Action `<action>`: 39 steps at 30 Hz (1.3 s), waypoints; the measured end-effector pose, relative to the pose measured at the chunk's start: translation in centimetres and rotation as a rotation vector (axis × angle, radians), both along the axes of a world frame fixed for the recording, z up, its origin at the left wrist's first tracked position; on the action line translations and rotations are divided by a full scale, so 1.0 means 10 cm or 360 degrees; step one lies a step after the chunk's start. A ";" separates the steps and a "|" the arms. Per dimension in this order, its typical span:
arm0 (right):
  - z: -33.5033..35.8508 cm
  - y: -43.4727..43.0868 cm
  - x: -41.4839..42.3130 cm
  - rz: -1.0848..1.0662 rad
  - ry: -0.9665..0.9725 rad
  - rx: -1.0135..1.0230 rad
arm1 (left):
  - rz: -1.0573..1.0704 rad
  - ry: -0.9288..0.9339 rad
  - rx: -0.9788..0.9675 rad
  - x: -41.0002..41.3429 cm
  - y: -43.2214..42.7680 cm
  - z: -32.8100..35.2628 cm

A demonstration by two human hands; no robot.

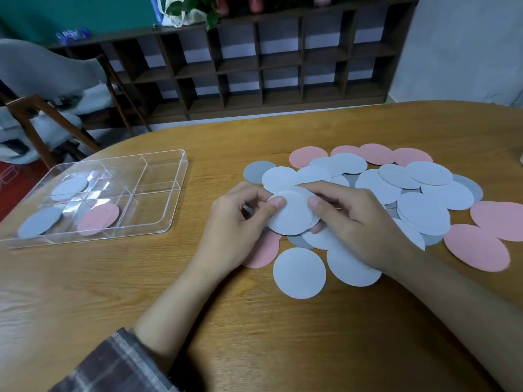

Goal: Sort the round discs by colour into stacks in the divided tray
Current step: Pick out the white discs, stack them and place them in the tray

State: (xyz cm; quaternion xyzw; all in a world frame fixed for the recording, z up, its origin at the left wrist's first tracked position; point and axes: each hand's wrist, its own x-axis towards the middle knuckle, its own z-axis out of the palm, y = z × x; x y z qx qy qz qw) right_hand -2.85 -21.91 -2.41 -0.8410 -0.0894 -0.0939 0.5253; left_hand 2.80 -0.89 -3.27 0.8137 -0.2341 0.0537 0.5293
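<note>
Between both hands sits a small stack of white discs [293,215], held just above the table. My left hand [240,222] pinches its left edge with thumb on top. My right hand [353,219] grips its right edge, thumb on top too. Behind and to the right lies a loose pile of white discs [424,193], pink discs [478,247] and grey discs [256,171]. The clear divided tray [175,199] stands at the left. It holds a white disc [70,188], a grey disc [39,222] and a pink disc [99,219], each in its own compartment.
The wooden table [226,321] curves away at its far edge. A grey chair with wooden legs [42,89] stands behind the tray. A dark cubby shelf [254,66] lines the far wall.
</note>
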 end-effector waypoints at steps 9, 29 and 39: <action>-0.03 -0.04 0.04 -0.0120 -0.0145 -0.0286 | -0.0075 -0.0035 0.0297 -0.10 0.00 0.08; -0.04 -0.12 0.07 -0.0220 -0.0124 -0.0320 | -0.0550 -0.0156 0.0819 -0.21 0.09 0.19; -0.04 -0.12 0.08 -0.0211 -0.0147 -0.0290 | -0.0558 0.0082 0.0586 -0.21 0.06 0.18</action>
